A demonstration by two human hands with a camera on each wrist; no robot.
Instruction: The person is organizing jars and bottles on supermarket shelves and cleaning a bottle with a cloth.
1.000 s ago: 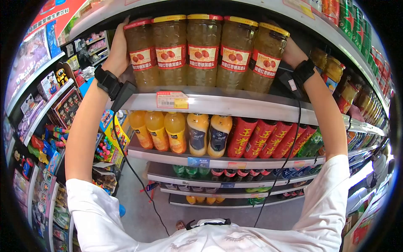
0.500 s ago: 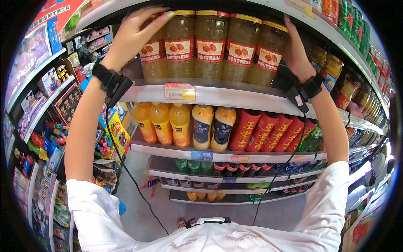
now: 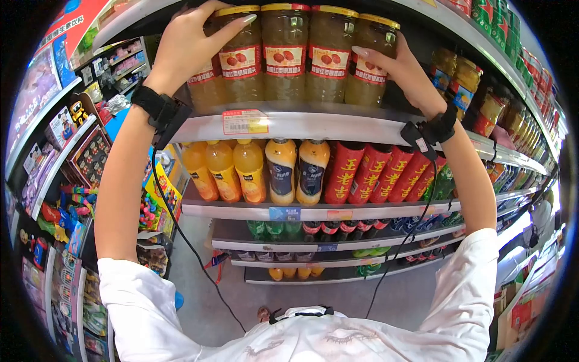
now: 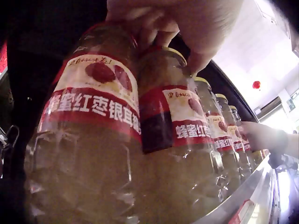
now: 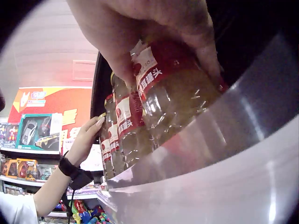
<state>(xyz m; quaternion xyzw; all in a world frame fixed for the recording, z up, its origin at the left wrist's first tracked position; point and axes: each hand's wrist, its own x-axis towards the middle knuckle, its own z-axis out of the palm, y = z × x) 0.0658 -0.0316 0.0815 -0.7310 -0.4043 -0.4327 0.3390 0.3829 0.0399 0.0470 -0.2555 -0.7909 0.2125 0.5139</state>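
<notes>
A row of glass jars with red labels picturing red dates stands on the upper shelf [image 3: 301,123]. My left hand [image 3: 187,45] comes over the leftmost jar [image 4: 88,154], which has a red lid. Its thumb lies at the front of the yellow-lidded second jar [image 3: 240,63], and its fingers bend over the lid in the left wrist view. At the row's other end, my right hand [image 3: 407,69] grips the rightmost jar [image 5: 180,100], thumb across the front and fingers round the right side. Between them stand a red-lidded jar [image 3: 284,57] and a yellow-lidded jar [image 3: 330,57].
Just above the lids runs another shelf. A price tag [image 3: 245,122] sits on the shelf edge. Below are orange drink bottles [image 3: 250,172] and red cans [image 3: 345,172]. More jars [image 3: 464,84] stand to the right. Toy racks [image 3: 60,211] line the left. Cables [image 3: 193,256] hang from both wrists.
My left hand has gone from the row's left side to over the lids, thumb now in front. My right thumb has come round to the front of the rightmost jar.
</notes>
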